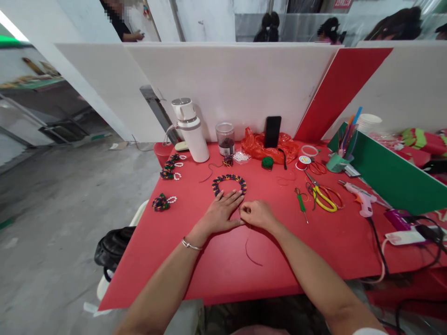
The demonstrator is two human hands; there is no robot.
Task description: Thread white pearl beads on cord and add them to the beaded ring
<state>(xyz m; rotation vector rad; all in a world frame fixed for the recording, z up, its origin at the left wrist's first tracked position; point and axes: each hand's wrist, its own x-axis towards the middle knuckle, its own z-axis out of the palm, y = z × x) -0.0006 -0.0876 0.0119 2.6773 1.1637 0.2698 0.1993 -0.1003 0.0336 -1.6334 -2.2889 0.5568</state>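
A braided ring (229, 177) in dark blue, orange and purple yarn lies on the red table, its near part hidden under my left hand (225, 210). That hand rests flat, fingers stretched out over the ring's lower edge, with a bracelet on the wrist. Right beside it, my right hand (256, 214) is closed in a pinch at the left hand's fingertips and thumb. A thin dark red thread (252, 258) trails from under the pinching fingers toward the table's front edge. The exact grip point is small and partly hidden.
Yarn bundles with white bead loops (161, 202) lie left. Behind stand a white thermos (195, 139), a jar (225, 139) and a phone (273, 131). Yellow-handled scissors (324, 200), a green-handled hook tool (301, 204) and a glue gun (365, 200) lie right.
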